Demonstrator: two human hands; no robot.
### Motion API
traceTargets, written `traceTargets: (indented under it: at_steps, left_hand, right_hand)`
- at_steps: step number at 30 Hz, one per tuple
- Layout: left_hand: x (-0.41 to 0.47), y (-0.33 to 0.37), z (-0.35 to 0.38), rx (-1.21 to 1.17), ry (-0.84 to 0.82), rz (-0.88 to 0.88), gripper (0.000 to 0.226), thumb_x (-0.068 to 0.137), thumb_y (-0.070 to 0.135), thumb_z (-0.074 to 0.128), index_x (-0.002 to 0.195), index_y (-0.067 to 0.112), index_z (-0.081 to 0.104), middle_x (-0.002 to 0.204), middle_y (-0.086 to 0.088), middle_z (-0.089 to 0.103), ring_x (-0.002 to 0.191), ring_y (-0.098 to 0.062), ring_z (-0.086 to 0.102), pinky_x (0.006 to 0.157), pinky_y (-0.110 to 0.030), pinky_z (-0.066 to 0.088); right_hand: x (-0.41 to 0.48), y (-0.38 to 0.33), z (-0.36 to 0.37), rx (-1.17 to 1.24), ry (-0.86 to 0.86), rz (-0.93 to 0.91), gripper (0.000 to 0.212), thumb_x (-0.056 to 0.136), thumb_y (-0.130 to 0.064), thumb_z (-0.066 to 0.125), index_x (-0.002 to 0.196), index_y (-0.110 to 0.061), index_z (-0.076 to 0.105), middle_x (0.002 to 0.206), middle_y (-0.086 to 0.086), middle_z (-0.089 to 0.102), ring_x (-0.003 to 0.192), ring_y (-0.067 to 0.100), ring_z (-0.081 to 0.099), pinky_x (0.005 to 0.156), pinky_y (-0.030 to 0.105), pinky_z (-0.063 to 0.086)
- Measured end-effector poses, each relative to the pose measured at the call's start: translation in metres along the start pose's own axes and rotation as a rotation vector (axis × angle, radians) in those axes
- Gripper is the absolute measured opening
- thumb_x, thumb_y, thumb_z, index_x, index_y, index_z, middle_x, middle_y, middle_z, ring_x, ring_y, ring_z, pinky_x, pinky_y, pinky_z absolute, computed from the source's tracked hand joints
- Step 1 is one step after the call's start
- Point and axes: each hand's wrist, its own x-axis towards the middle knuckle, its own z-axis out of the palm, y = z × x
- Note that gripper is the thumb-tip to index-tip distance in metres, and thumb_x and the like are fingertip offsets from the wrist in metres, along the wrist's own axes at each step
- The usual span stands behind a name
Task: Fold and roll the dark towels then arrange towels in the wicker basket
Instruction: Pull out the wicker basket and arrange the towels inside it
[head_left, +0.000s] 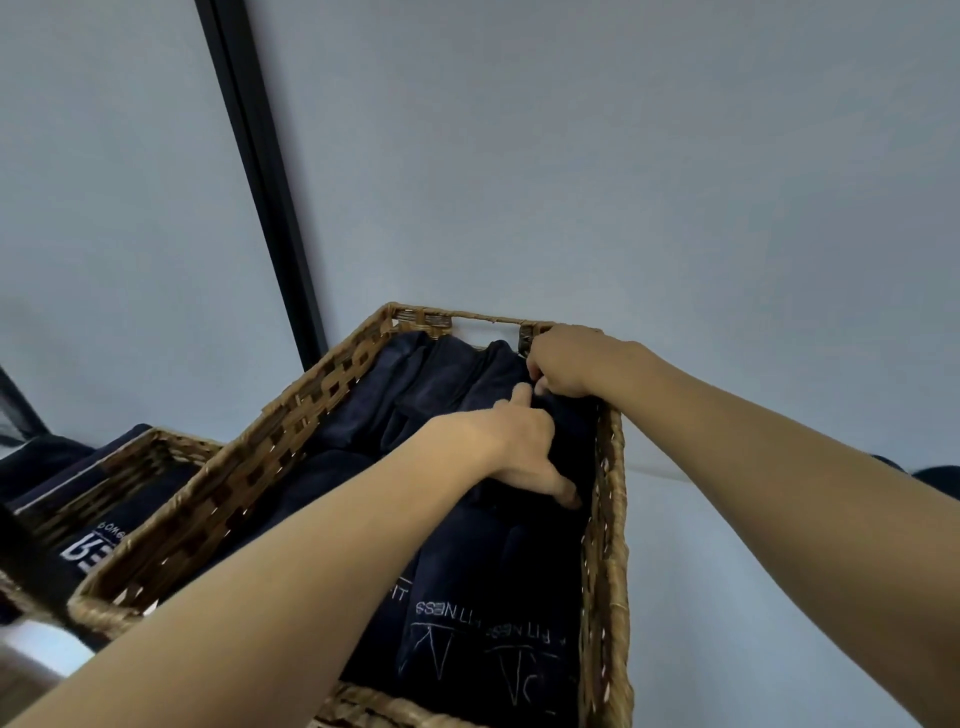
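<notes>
Right now both hands reach into the wicker basket (249, 467), which sits at the 6 o'clock part of the view against a pale wall (623, 156). It is filled with dark towels (467, 597) lying in lengthwise rows, with pale "FITNESS" lettering (441, 608) on the nearest ends. The right hand (563, 364) is at the basket's 1 o'clock corner, fingers curled and pinching the top of one dark towel (574, 436) beside the right wall. The left hand (519, 447) lies on that same towel a little nearer, thumb raised toward 12 o'clock, fingers spread and pressing down toward 4 o'clock. At 8 o'clock a second basket (176, 441) stands just beside the first, holding dark cloth (156, 499) with white print
</notes>
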Motion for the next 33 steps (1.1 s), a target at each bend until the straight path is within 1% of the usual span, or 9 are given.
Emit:
traceTargets:
  at_steps: [5,9,14,19,21,24,27,30,33]
  left_hand:
    - [0.001,0.0,0.006,0.397,0.038,-0.022,0.101,0.072,0.073,0.064,0.147,0.013,0.034,0.148,-0.005,0.034,0.132,-0.03,0.027,0.107,-0.05,0.028]
    - [0.005,-0.009,0.013,0.436,0.037,-0.077,0.122,0.071,0.068,0.069,0.156,0.019,-0.003,0.162,-0.005,0.013,0.138,-0.034,0.036,0.107,-0.05,0.031]
    - [0.007,-0.009,0.012,0.398,0.074,-0.091,0.127,0.068,0.067,0.073,0.155,0.008,0.004,0.153,-0.006,0.034,0.133,-0.029,0.044,0.104,-0.044,0.041]
    - [-0.001,-0.005,0.017,0.445,0.088,-0.106,0.122,0.071,0.071,0.068,0.156,0.012,0.003,0.153,-0.011,0.032,0.133,-0.031,0.043,0.104,-0.044,0.039]
    - [-0.004,-0.004,0.011,0.414,0.023,-0.148,0.112,0.071,0.062,0.074,0.154,0.014,0.018,0.152,-0.01,0.035,0.13,-0.033,0.046,0.104,-0.046,0.042]
    - [-0.007,0.002,-0.016,0.445,-0.072,-0.201,0.072,0.076,0.032,0.08,0.137,0.011,0.049,0.134,-0.01,0.055,0.118,-0.031,0.056,0.097,-0.043,0.049]
    - [-0.01,0.03,-0.045,0.387,0.187,-0.116,0.018,0.083,0.009,0.066,0.101,0.014,0.064,0.098,-0.005,0.063,0.089,-0.027,0.059,0.082,-0.041,0.052]
    - [0.003,0.09,-0.059,0.143,0.43,0.041,0.021,0.088,0.003,0.051,0.105,0.012,0.058,0.102,-0.007,0.055,0.085,-0.027,0.057,0.077,-0.038,0.052]
    - [0.029,0.162,-0.046,-0.154,0.271,0.108,0.011,0.09,0.003,0.045,0.08,0.008,0.047,0.095,-0.013,0.059,0.077,-0.028,0.063,0.075,-0.038,0.056]
  right_hand:
    - [0.005,-0.012,-0.005,-0.104,-0.069,0.04,0.013,0.092,-0.013,0.058,0.104,-0.011,0.061,0.102,0.004,0.056,0.088,0.023,0.057,0.077,0.035,0.052]
    - [0.004,-0.016,-0.004,-0.146,-0.12,0.03,0.031,0.094,-0.008,0.051,0.125,-0.005,0.056,0.121,0.01,0.06,0.092,0.024,0.056,0.077,0.031,0.046]
    - [0.006,-0.025,0.0,-0.139,-0.16,0.076,0.051,0.094,-0.007,0.05,0.144,-0.005,0.04,0.141,0.014,0.048,0.12,0.032,0.053,0.096,0.039,0.048]
    - [-0.01,-0.027,0.001,0.01,-0.086,0.057,0.018,0.092,-0.011,0.054,0.107,-0.006,0.062,0.12,0.013,0.061,0.097,0.028,0.06,0.081,0.035,0.05]
    - [-0.02,-0.02,0.002,0.187,0.061,0.043,0.013,0.09,-0.013,0.053,0.093,-0.011,0.065,0.107,0.009,0.066,0.093,0.026,0.062,0.073,0.033,0.046]
    - [-0.056,-0.003,-0.006,0.503,0.365,0.029,0.025,0.092,-0.017,0.052,0.11,-0.018,0.069,0.115,0.005,0.066,0.103,0.025,0.061,0.083,0.033,0.048]
    - [-0.108,0.037,-0.006,0.685,0.55,0.158,0.031,0.095,-0.016,0.052,0.123,-0.017,0.065,0.126,0.002,0.062,0.113,0.02,0.058,0.098,0.032,0.046]
    - [-0.151,0.092,0.029,0.692,0.473,0.438,0.035,0.095,-0.017,0.052,0.129,-0.016,0.059,0.13,0.004,0.059,0.117,0.022,0.056,0.098,0.032,0.044]
    - [-0.184,0.134,0.078,0.68,0.265,0.674,0.043,0.096,-0.016,0.05,0.138,-0.013,0.048,0.136,0.009,0.053,0.12,0.027,0.052,0.092,0.03,0.042]
